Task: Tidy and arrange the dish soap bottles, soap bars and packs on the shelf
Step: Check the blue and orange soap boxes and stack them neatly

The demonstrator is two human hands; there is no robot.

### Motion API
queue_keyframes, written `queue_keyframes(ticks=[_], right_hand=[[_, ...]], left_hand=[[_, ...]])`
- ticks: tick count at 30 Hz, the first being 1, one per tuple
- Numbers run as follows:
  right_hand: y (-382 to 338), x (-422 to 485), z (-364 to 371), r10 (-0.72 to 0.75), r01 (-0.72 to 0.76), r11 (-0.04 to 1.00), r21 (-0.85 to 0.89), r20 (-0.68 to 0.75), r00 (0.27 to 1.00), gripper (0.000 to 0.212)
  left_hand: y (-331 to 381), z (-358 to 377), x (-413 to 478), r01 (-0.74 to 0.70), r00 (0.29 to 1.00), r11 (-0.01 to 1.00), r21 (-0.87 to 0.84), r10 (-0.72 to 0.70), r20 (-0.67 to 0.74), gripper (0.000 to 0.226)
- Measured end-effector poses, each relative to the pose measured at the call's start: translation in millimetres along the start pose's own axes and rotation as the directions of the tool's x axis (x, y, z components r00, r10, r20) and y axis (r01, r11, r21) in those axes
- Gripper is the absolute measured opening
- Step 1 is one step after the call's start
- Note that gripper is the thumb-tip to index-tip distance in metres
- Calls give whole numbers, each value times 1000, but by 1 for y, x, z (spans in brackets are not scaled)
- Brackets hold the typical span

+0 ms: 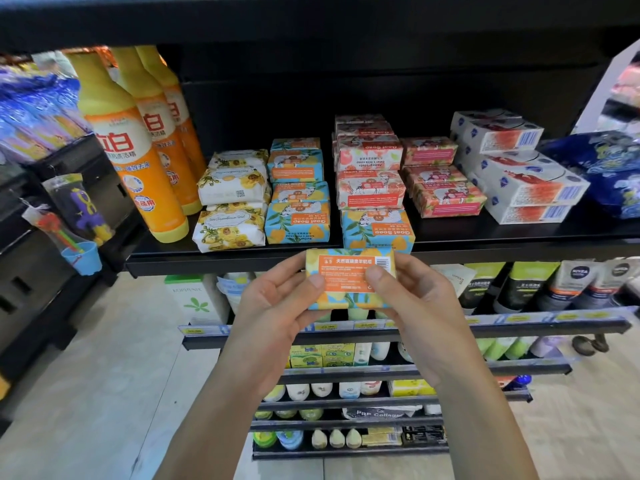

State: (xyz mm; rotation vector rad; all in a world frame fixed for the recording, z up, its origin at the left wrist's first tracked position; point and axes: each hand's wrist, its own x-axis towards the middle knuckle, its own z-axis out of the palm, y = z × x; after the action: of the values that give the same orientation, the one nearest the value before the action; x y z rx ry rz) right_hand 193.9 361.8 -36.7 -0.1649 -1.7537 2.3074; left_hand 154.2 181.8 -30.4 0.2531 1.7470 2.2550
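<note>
Item: bar (350, 278), blue-yellow wrap, orange label facing up. Location: just in front of the shelf (221, 259) edge, not on it. Hold: left hand (277, 306) and right hand (415, 299) each grip one end, thumbs on the label, fingers behind, likely to read its face before stocking. On shelf: bottles (138, 161) far left; floral packs (232, 202); blue-yellow stack (298, 195), its probable home; pink bars (370, 168) with one blue-yellow stray (377, 228) in front; white boxes (519, 174) right. Grouped by wrapper, so matching appears the aim
</note>
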Motion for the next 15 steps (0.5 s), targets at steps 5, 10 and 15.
queue_keyframes(ticks=[5, 10, 15], right_hand=[[3, -1, -3, -52, 52, 998, 18, 18, 998, 52], [7, -3, -7, -129, 129, 992, 8, 22, 991, 53], [9, -3, -12, -200, 201, 979, -24, 43, 979, 52]], left_hand=[[-2, -1, 0, -1, 1000, 1000, 20, 1, 30, 53], [-3, -1, -1, 11, 998, 1000, 4, -11, 56, 53], [0, 4, -3, 48, 997, 999, -2, -48, 53, 54]])
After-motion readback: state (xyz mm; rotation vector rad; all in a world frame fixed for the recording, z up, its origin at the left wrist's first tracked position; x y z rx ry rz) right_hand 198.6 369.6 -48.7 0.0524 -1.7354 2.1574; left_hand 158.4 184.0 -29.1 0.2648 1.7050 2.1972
